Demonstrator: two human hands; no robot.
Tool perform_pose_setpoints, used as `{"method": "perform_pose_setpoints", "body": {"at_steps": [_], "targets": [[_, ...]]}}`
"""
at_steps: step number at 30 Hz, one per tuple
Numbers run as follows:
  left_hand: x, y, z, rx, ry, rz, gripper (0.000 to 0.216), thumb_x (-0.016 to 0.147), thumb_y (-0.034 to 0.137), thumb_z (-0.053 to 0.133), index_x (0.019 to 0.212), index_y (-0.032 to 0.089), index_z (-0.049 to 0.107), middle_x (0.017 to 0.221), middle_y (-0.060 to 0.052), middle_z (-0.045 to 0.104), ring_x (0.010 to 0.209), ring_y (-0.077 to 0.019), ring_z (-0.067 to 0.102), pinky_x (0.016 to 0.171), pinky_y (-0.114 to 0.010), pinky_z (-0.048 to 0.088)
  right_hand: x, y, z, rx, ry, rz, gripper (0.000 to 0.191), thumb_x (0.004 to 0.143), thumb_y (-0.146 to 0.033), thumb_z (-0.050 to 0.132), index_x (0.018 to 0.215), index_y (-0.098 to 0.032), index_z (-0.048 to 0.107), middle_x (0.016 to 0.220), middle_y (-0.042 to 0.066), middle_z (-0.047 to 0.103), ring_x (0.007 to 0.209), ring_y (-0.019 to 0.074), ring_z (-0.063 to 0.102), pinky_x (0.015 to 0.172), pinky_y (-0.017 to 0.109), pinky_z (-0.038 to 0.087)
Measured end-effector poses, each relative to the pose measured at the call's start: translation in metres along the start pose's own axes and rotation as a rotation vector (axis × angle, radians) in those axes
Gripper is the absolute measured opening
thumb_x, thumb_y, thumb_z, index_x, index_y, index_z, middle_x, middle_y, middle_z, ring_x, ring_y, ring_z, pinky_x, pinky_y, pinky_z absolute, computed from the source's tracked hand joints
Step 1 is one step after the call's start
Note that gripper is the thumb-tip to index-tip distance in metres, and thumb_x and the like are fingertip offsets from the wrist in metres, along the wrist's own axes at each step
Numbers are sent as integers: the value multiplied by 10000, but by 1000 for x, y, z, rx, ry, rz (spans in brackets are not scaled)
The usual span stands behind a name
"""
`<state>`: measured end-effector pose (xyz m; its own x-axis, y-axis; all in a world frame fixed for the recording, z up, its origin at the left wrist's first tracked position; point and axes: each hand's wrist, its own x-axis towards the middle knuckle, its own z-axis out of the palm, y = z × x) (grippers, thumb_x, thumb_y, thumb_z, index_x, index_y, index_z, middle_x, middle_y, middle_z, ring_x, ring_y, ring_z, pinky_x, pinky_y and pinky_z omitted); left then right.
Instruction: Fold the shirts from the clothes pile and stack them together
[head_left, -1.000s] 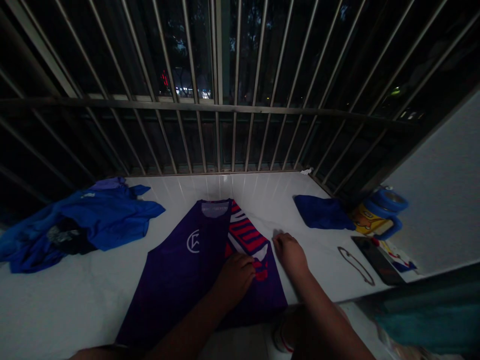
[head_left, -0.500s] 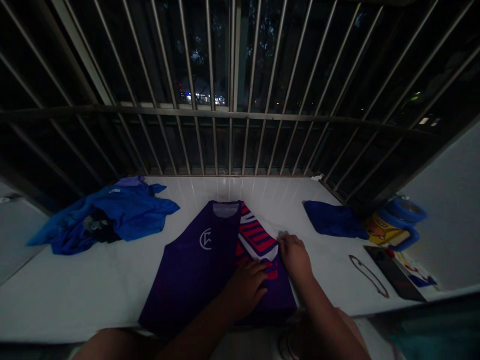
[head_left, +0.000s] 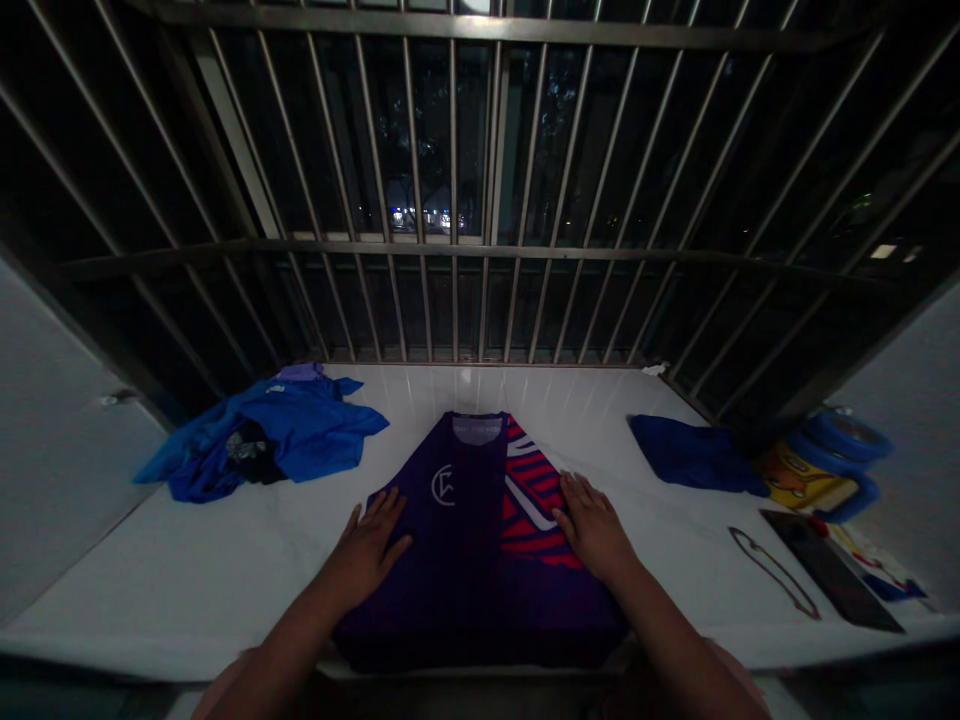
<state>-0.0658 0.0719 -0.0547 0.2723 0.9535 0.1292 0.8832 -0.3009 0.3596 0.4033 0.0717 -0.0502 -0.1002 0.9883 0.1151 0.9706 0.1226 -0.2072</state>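
A dark purple sleeveless jersey lies spread on a white ledge, its neckline pointing toward the window. It bears a white round logo on one side and red stripes with a white band on the other. My left hand rests on the jersey's left edge near the armhole, fingers spread. On the opposite edge, beside the red stripes, my right hand lies flat with its fingers stretched out. Neither hand grips the cloth. The jersey's bottom hem is dark and hard to make out near the ledge's front edge.
Rumpled blue clothes lie at the left. A folded dark blue cloth sits at the right, near a blue and yellow container. A beaded string and a dark flat object are closer. Metal bars line the window behind.
My left hand has left the striped side and now lies on the jersey's left edge. My right hand has flattened on the right edge. The jersey's striped side looks more spread out. The view has shifted.
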Motion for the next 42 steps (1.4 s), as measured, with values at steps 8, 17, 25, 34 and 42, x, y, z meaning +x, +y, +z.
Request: {"method": "perform_pose_setpoints", "body": {"at_steps": [8,17,25,34,42], "targets": [[128,19,-46,-303,90,-174,242,949,408,670,916,243,843,1070,-130,840,1038,-333,787,1034,-417,585,115,-59,-45,78,-23,-18,469,1164,-419,444,1363,-129,753,1397,159,751,1321,266,665,1189,369,442],[296,16,2,-224,14,-317,319,789,495,896,745,211,757,974,-147,825,1146,-365,751,1005,-366,556,247,-59,-5,81,-157,88,562,1183,-499,394,1170,-140,826,1288,181,796,1219,257,724,1034,313,487],[287,-3,11,-229,-8,-223,194,926,381,737,930,204,816,1021,-71,832,1019,-251,748,944,-326,559,236,-38,-1,252,-118,21,690,1198,-567,266,1123,-195,842,1174,104,835,1116,204,760,965,248,507],[258,17,-3,-275,76,-160,87,880,283,766,844,205,763,918,-47,808,905,-228,742,857,-328,557,232,-61,2,324,-74,-84,437,1136,-451,517,1025,-196,854,1113,115,832,1135,244,751,1041,328,545],[189,35,-42,-350,146,-113,160,934,363,687,965,219,751,891,-21,793,818,-205,711,787,-316,547,157,-50,-47,456,119,-243,414,1126,-478,520,1271,-223,812,1412,120,752,1374,262,657,1243,453,473]]}}
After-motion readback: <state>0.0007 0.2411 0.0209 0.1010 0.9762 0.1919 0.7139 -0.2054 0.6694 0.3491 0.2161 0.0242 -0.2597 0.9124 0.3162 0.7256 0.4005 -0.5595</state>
